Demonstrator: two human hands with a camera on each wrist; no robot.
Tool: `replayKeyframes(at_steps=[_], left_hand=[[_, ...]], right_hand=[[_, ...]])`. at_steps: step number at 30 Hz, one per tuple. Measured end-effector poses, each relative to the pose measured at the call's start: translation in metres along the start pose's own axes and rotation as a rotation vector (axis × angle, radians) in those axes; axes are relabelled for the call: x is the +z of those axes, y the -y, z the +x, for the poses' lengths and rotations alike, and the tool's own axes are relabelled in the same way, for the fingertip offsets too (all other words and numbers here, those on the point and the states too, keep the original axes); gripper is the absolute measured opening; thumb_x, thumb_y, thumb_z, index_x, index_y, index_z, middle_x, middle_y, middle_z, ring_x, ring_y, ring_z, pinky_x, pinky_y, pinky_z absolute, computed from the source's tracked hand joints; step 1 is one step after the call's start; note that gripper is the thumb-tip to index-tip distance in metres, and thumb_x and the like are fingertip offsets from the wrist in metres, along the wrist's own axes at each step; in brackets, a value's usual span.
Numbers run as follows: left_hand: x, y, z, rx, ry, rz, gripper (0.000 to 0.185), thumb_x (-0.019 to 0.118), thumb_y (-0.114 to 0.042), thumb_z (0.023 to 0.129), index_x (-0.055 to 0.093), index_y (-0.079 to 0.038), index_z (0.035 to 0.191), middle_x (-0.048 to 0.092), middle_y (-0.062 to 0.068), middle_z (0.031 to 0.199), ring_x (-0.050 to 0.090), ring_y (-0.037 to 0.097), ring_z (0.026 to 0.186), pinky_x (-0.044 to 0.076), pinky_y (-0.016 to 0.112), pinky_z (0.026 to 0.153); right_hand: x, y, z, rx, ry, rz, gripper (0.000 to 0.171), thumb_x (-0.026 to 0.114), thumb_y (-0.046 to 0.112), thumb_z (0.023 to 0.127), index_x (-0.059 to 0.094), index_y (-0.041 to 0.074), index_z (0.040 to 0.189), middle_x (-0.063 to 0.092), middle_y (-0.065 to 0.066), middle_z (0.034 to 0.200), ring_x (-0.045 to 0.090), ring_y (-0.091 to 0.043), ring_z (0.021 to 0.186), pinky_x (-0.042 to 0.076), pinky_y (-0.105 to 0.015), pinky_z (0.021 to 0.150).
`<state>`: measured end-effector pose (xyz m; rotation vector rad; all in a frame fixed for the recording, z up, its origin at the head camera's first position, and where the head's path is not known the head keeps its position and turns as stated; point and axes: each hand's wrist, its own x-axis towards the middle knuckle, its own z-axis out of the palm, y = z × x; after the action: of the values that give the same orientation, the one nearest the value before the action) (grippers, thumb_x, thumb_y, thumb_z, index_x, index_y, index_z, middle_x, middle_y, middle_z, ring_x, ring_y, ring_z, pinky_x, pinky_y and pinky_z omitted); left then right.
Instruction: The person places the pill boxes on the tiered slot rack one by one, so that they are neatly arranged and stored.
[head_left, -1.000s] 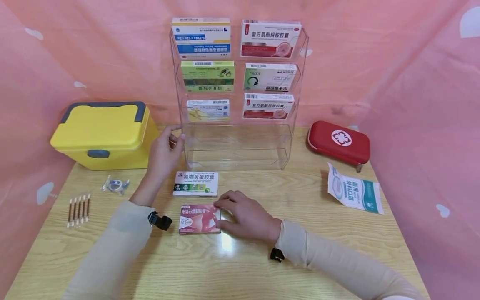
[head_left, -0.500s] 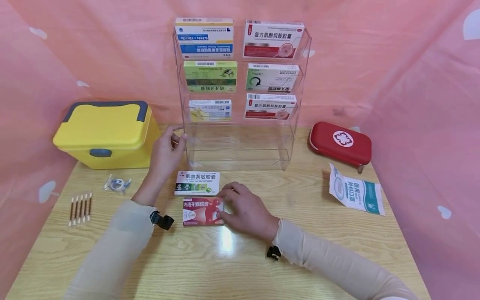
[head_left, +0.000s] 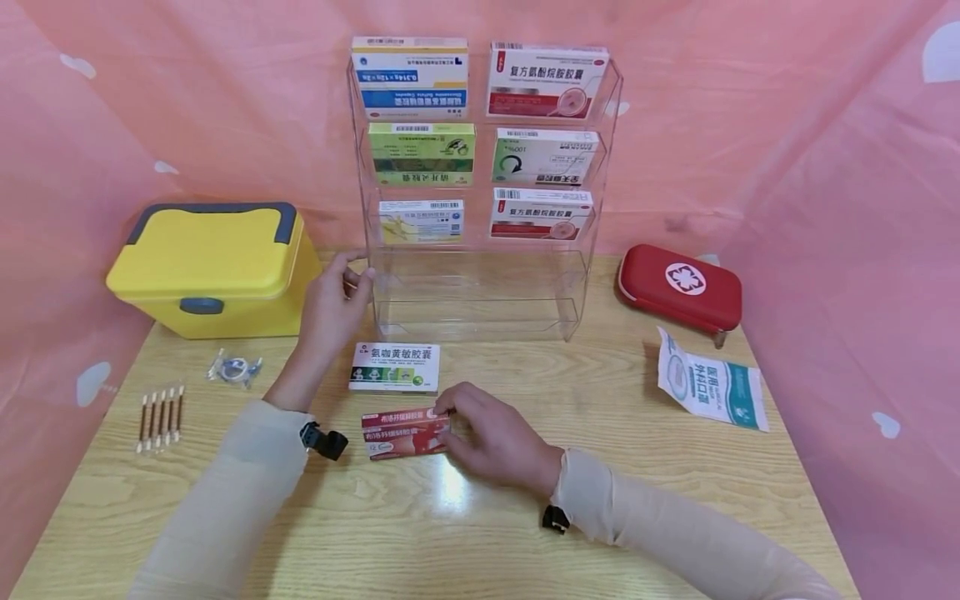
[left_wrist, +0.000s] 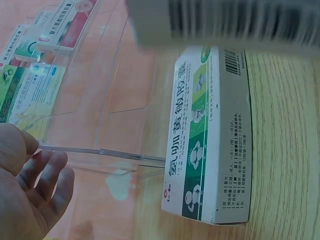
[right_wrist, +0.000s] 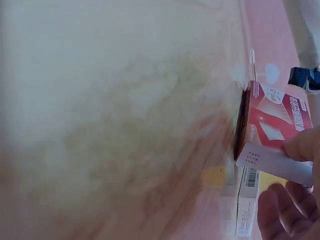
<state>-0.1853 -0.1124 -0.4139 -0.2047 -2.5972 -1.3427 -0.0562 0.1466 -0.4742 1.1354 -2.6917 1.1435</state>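
Observation:
My right hand [head_left: 498,437] pinches a red medicine box [head_left: 401,442] by its right end, thumb on the near side. The box is tilted, so its top edge panel and front both show. In the right wrist view its white end flap [right_wrist: 272,162] faces the camera beside the thumb. My left hand [head_left: 335,304] holds the left side edge of a clear acrylic display rack [head_left: 476,312], thumb and fingers on either side of the panel [left_wrist: 100,151]. A white and green medicine box [head_left: 394,367] lies on the table between the rack and the red box.
Medicine boxes fill the rack's upper three tiers, including a blue and white one [head_left: 411,79] and a green one [head_left: 422,154]. A yellow case [head_left: 210,258], wrapped tubing [head_left: 234,368] and cotton swabs [head_left: 160,419] sit left. A red first-aid pouch [head_left: 682,287] and mask packet [head_left: 712,383] sit right.
The right hand has moved the red box up toward the white and green box, then slightly back down, and tipped it so its top edge panel shows. The left hand stays at the rack.

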Motion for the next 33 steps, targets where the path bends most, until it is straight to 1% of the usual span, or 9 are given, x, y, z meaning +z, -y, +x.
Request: replayKeyframes(at_steps=[5,9,12,18,22,24,26,31,33], left_hand=[[0.001,0.000,0.000,-0.006,0.002,0.003,0.039,0.058,-0.029,0.105,0.055,-0.013,0.140,0.059,0.008,0.087,0.053,0.023,0.074,0.046,0.034,0.061],[0.000,-0.001,0.001,-0.001,0.002,0.007,0.039,0.058,-0.029,0.105,0.056,-0.012,0.140,0.059,0.009,0.087,0.053,0.023,0.073,0.046,0.035,0.060],[0.000,-0.001,0.001,0.005,0.001,0.009,0.038,0.058,-0.028,0.105,0.056,-0.011,0.139,0.060,0.009,0.087,0.053,0.024,0.073,0.046,0.035,0.060],[0.000,-0.001,0.001,0.014,0.002,0.007,0.038,0.058,-0.026,0.105,0.056,-0.010,0.139,0.060,0.009,0.086,0.054,0.023,0.071,0.046,0.033,0.058],[0.001,-0.001,0.002,0.013,0.001,0.005,0.038,0.058,-0.027,0.105,0.056,-0.010,0.139,0.061,0.008,0.085,0.054,0.022,0.070,0.045,0.032,0.058],[0.001,-0.001,0.001,0.004,0.004,0.004,0.039,0.057,-0.027,0.105,0.056,-0.010,0.140,0.061,0.009,0.086,0.054,0.023,0.071,0.046,0.033,0.058],[0.000,-0.001,0.001,-0.004,0.005,0.004,0.039,0.057,-0.028,0.105,0.055,-0.010,0.140,0.061,0.008,0.086,0.054,0.023,0.071,0.046,0.033,0.059],[0.000,-0.001,0.001,-0.007,0.003,-0.005,0.038,0.058,-0.026,0.105,0.056,-0.011,0.139,0.060,0.008,0.087,0.054,0.023,0.073,0.047,0.033,0.059],[0.000,-0.001,0.001,-0.003,0.001,-0.007,0.037,0.058,-0.026,0.105,0.056,-0.011,0.139,0.060,0.008,0.087,0.054,0.023,0.073,0.047,0.032,0.059]], right_hand=[[-0.004,0.000,-0.003,-0.004,0.016,0.120,0.028,0.069,0.014,0.097,0.055,0.016,0.121,0.060,0.009,0.113,0.060,-0.004,0.091,0.053,-0.021,0.076],[-0.021,-0.006,0.010,-0.022,-0.027,0.201,0.026,0.069,0.009,0.097,0.058,0.014,0.120,0.062,0.007,0.110,0.063,-0.008,0.092,0.055,-0.023,0.074],[-0.044,-0.011,0.031,-0.052,-0.093,0.172,0.027,0.069,0.007,0.096,0.059,0.012,0.120,0.063,0.004,0.112,0.064,-0.011,0.095,0.056,-0.025,0.074],[-0.101,-0.019,0.081,-0.045,-0.257,0.066,0.030,0.072,0.004,0.093,0.059,0.007,0.121,0.064,-0.002,0.113,0.063,-0.014,0.098,0.057,-0.029,0.071],[-0.124,-0.026,0.109,-0.051,-0.337,0.001,0.030,0.072,0.005,0.094,0.060,0.005,0.121,0.063,-0.001,0.115,0.063,-0.012,0.101,0.057,-0.028,0.070],[-0.128,-0.030,0.119,-0.055,-0.355,-0.029,0.029,0.072,0.006,0.094,0.061,0.006,0.121,0.062,0.000,0.114,0.063,-0.011,0.101,0.056,-0.027,0.071],[-0.127,-0.035,0.126,-0.051,-0.348,-0.052,0.029,0.072,0.007,0.094,0.062,0.008,0.122,0.061,0.002,0.115,0.062,-0.009,0.103,0.056,-0.025,0.072],[-0.115,-0.046,0.135,0.008,-0.291,-0.072,0.028,0.071,0.012,0.096,0.064,0.014,0.122,0.060,0.005,0.116,0.060,-0.008,0.104,0.056,-0.026,0.075],[-0.111,-0.049,0.137,0.022,-0.270,-0.090,0.027,0.072,0.012,0.096,0.066,0.014,0.122,0.060,0.004,0.117,0.061,-0.008,0.104,0.057,-0.027,0.076]])
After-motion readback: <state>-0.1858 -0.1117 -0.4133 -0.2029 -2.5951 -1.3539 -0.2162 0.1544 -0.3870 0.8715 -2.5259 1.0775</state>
